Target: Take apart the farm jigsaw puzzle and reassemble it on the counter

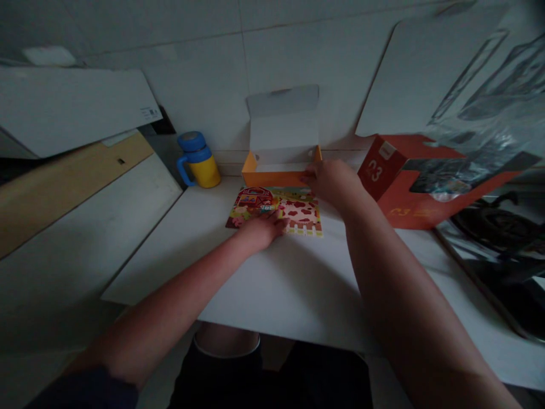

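A colourful farm picture board [300,211] with a red barn and a spotted cow lies flat on the white counter. My left hand [261,229] rests on its lower middle, fingers stretched out over the print. Just behind the board stands an orange cardboard box [272,179] with a white inside, its lid raised against the wall. At the box's front right corner is my right hand [332,180], fingers bent and closed on the front wall's edge. The fingertips on the inner side are partly hidden, and what lies deep in the box does not show.
A yellow and blue mug [203,170] stands at the back left, near stacked white and tan boards [76,170]. On the right are a red carton [392,170] with clear plastic on top and a gas stove [502,244]. The counter's front edge [281,334] runs above my legs.
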`<state>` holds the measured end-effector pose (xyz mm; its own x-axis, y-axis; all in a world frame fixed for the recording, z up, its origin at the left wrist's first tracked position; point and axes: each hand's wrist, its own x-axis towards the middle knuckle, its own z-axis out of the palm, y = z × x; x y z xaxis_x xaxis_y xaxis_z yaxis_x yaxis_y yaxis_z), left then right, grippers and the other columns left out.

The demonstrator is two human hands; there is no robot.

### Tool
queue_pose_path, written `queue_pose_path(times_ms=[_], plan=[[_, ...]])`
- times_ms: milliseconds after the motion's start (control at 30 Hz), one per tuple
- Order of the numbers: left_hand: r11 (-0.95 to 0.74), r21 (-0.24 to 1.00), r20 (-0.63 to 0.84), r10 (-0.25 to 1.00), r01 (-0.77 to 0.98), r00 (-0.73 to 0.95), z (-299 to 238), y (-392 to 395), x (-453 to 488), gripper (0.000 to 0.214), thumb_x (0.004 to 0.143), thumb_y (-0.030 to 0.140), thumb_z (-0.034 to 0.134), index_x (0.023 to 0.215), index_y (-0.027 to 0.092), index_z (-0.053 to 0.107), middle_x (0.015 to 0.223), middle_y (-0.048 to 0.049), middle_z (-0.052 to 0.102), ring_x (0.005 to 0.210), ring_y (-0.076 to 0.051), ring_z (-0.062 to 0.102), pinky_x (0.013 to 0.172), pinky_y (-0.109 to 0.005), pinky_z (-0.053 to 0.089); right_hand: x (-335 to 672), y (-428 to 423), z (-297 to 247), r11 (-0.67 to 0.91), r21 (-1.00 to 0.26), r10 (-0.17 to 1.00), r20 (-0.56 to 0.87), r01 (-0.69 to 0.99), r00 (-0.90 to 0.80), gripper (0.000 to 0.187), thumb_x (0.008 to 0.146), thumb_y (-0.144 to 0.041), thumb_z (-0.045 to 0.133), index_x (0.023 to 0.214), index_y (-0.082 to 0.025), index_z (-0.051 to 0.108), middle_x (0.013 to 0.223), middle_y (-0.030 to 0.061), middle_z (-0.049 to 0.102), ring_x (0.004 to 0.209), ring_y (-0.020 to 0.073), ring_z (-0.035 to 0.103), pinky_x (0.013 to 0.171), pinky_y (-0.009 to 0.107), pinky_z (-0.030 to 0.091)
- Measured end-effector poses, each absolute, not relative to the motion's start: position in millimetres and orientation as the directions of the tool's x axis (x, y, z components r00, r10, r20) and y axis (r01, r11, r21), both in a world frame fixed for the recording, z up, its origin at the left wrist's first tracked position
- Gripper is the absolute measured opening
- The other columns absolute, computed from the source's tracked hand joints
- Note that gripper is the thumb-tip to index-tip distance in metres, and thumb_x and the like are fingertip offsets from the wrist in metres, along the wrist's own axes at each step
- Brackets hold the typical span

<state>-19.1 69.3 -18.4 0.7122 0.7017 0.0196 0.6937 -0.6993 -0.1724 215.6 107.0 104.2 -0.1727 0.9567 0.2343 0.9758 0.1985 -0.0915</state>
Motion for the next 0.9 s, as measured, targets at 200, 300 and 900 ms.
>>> queue_pose_path(times_ms=[200,300,900], plan=[[-0.614,-0.221,0.088,0.761,0.758,0.642,-18,96,-13,0.045,0.107,0.019,0.043,0.149,0.023,0.059,0.146,-0.0175,0.064,0.127,-0.033,0.065,0.101,-0.049,0.052,211,131,70,0.2,-0.156,0.978,0.099,0.967,-0.186,0.032,0.101,-0.039,0.057,0.117,-0.023,0.08,0.109,0.0162,0.08,0.099,0.0294,0.074,0.082,0.034,0.052],[-0.611,-0.22,0.107,0.76,0.761,0.641,-16,95,-4,0.038,0.106,0.019,0.045,0.138,0.018,0.066,0.127,-0.0168,0.071,0.116,-0.032,0.067,0.09,-0.045,0.055,207,139,53,0.193,-0.184,0.981,0.043,0.964,-0.189,0.034,0.103,-0.04,0.054,0.118,-0.023,0.079,0.111,0.015,0.08,0.101,0.0278,0.073,0.083,0.032,0.052],[-0.581,-0.161,0.19,0.775,0.798,0.603,-12,84,-4,0.027,0.102,0.014,0.051,0.119,0.016,0.072,0.115,-0.0132,0.071,0.109,-0.029,0.066,0.085,-0.04,0.055,189,134,26,0.073,-0.214,0.997,-0.009,0.974,-0.077,0.042,0.106,-0.046,0.047,0.129,-0.019,0.069,0.12,0.0218,0.076,0.108,0.0315,0.074,0.087,0.036,0.055]])
